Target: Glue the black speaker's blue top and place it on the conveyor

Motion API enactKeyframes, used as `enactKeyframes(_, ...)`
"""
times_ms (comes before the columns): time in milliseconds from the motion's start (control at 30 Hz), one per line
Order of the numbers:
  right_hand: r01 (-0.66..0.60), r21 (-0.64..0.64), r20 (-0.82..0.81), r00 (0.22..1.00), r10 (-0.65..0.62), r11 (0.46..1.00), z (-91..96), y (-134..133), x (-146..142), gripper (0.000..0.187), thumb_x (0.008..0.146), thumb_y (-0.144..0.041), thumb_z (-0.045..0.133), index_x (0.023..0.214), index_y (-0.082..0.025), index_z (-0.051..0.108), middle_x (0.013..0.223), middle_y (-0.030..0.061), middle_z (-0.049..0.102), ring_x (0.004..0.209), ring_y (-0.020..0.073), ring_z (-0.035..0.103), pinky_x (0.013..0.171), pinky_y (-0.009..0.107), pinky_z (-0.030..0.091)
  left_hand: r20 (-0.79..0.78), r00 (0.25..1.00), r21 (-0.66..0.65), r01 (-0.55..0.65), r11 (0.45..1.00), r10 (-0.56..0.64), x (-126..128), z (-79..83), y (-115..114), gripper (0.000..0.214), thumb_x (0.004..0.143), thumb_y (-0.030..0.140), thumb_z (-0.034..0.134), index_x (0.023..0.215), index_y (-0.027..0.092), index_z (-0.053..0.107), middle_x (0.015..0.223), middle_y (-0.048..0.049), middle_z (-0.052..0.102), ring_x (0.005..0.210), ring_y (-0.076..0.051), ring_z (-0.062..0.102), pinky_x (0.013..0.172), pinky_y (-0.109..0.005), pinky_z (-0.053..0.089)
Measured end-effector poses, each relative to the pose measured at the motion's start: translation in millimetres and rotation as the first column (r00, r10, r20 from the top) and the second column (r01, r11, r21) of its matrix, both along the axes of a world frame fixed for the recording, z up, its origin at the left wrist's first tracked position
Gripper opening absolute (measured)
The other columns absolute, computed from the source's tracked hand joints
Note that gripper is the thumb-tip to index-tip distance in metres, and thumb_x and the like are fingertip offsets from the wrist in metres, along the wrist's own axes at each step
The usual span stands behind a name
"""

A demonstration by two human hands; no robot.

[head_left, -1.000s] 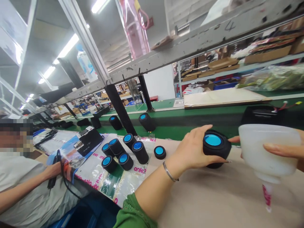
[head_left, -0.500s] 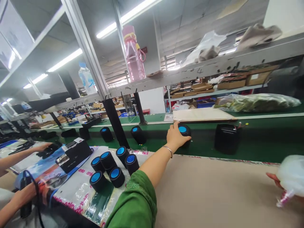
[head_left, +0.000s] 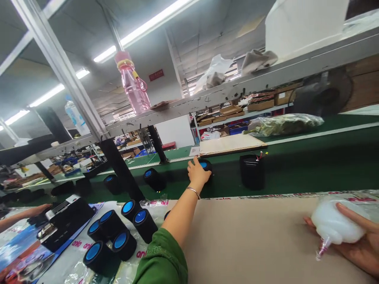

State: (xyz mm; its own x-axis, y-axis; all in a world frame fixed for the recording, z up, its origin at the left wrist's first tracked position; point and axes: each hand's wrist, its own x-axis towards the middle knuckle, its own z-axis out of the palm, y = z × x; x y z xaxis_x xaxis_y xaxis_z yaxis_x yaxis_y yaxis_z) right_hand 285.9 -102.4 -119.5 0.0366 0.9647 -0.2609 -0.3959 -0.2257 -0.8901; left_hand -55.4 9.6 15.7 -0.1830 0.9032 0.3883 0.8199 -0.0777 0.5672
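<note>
My left hand [head_left: 199, 173], in a green sleeve, reaches over the green belt. Its fingers are spread beside a black cylinder with a blue top [head_left: 203, 165], thumb in front of it. The hand partly hides that cylinder, which stands on the belt; whether they touch is hard to see. At the right edge, my right hand [head_left: 359, 246] grips a translucent white squeeze bottle [head_left: 336, 221], its narrow nozzle pointing down. Several more blue-topped black cylinders [head_left: 121, 240] are grouped on the plastic-covered bench to the left of my forearm.
On the belt [head_left: 302, 165] stand a black box-like unit with thin wires [head_left: 251, 171] and another blue-topped cylinder [head_left: 154, 179]. A black post [head_left: 122, 169] rises at the bench edge. Overhead runs a shelf [head_left: 207, 96] with a pink bottle [head_left: 134, 88]. A co-worker's arm [head_left: 25, 216] is at far left.
The view has turned to the right, so things appear farther left. My left hand stays by the same cylinder, its fingers looking more spread. The squeeze bottle and my right hand show more fully.
</note>
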Motion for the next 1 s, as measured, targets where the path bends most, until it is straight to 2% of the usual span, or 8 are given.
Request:
enactKeyframes(133, 0.073, -0.156, -0.245, 0.963, -0.110, 0.985, 34.4, -14.8, -15.5, 0.071, 0.065, -0.057, 0.063, 0.124, -0.036, 0.029, 0.120, -0.0007, 0.036, 0.110, 0.0210, 0.041, 0.080, 0.028, 0.050, -0.016, 0.988, 0.095, 0.157, 0.983, -0.156, 36.9, -8.5, -12.6, 0.072, 0.080, 0.035, 0.057, 0.139, 0.030, 0.016, 0.151, -0.0052, 0.013, 0.141, -0.022, 0.012, 0.115, -0.039, 0.013)
enactKeyframes(267, 0.080, -0.261, -0.373, 0.911, -0.178, 0.962, 57.0, -22.9, -21.9, 0.058, 0.080, -0.041, 0.052, 0.133, -0.036, 0.029, 0.118, 0.0033, 0.037, 0.111, 0.0186, 0.040, 0.097, 0.033, 0.042, 0.073, 0.938, -0.071, 0.343, 0.937, -0.338, 88.1, -44.8, -4.2, 0.095, 0.054, 0.050, 0.079, 0.133, 0.022, 0.034, 0.140, -0.0091, 0.039, 0.131, -0.027, 0.034, 0.110, -0.037, 0.028)
enactKeyframes(367, 0.150, -0.304, -0.397, 0.878, -0.268, 0.941, 61.3, -22.5, -23.3, 0.052, 0.090, -0.033, 0.038, 0.140, -0.033, 0.027, 0.116, 0.0065, 0.038, 0.110, 0.0171, 0.041, 0.105, 0.037, 0.032, 0.217, 0.925, -0.191, 0.353, 0.916, -0.311, 116.1, -70.1, 8.3, 0.111, 0.041, 0.046, 0.085, 0.134, 0.018, 0.033, 0.136, -0.0144, 0.044, 0.127, -0.031, 0.040, 0.105, -0.040, 0.034)
enactKeyframes(467, 0.165, -0.316, -0.436, 0.849, -0.298, 0.934, 59.3, -20.6, -21.9, 0.051, 0.093, -0.029, 0.035, 0.143, -0.030, 0.027, 0.114, 0.0097, 0.038, 0.110, 0.0178, 0.040, 0.104, 0.039, 0.030, 0.346, 0.909, -0.231, 0.322, 0.918, -0.232, 132.0, -78.9, 11.7, 0.110, 0.042, 0.039, 0.086, 0.135, 0.021, 0.030, 0.128, -0.0111, 0.053, 0.119, -0.030, 0.049, 0.102, -0.040, 0.036)
enactKeyframes(633, 0.158, -0.324, -0.497, 0.810, -0.310, 0.933, 61.7, -24.5, -20.8, 0.051, 0.093, -0.028, 0.038, 0.144, -0.029, 0.030, 0.114, 0.0110, 0.038, 0.112, 0.0184, 0.039, 0.103, 0.040, 0.031, 0.489, 0.856, -0.225, 0.310, 0.924, -0.168, 134.1, -64.4, 0.0, 0.082, 0.060, 0.042, 0.077, 0.128, 0.018, 0.039, 0.121, -0.0104, 0.056, 0.110, -0.025, 0.054, 0.096, -0.039, 0.041)
enactKeyframes(767, 0.179, -0.339, -0.493, 0.802, -0.336, 0.924, 64.5, -26.3, -22.6, 0.052, 0.092, -0.028, 0.038, 0.144, -0.029, 0.033, 0.114, 0.0116, 0.038, 0.112, 0.0190, 0.039, 0.102, 0.041, 0.029, 0.564, 0.801, -0.270, 0.408, 0.872, -0.200, 103.9, -41.8, -12.0, 0.046, 0.081, 0.045, 0.059, 0.113, 0.012, 0.052, 0.101, -0.0089, 0.061, 0.085, -0.017, 0.060, 0.076, -0.035, 0.050)
enactKeyframes(867, 0.172, -0.317, -0.489, 0.813, -0.316, 0.933, 52.7, -20.9, -17.1, 0.052, 0.091, -0.031, 0.038, 0.143, -0.030, 0.033, 0.114, 0.0128, 0.037, 0.112, 0.0203, 0.039, 0.099, 0.044, 0.030, 0.562, 0.786, -0.213, 0.439, 0.873, -0.258, 63.0, -18.8, -29.7, 0.062, 0.068, 0.042, 0.072, 0.118, 0.015, 0.049, 0.097, -0.0074, 0.062, 0.085, -0.018, 0.060, 0.070, -0.030, 0.049)
enactKeyframes(1000, 0.182, -0.256, -0.478, 0.830, -0.288, 0.949, 26.6, -8.2, -3.3, 0.057, 0.087, -0.032, 0.040, 0.143, -0.033, 0.031, 0.116, 0.0125, 0.036, 0.112, 0.0197, 0.039, 0.095, 0.043, 0.035, 0.467, 0.811, -0.070, 0.433, 0.899, -0.353, 10.7, 14.5, -70.4, 0.083, 0.051, 0.039, 0.082, 0.123, 0.025, 0.045, 0.109, -0.0058, 0.057, 0.099, -0.021, 0.054, 0.081, -0.030, 0.045)
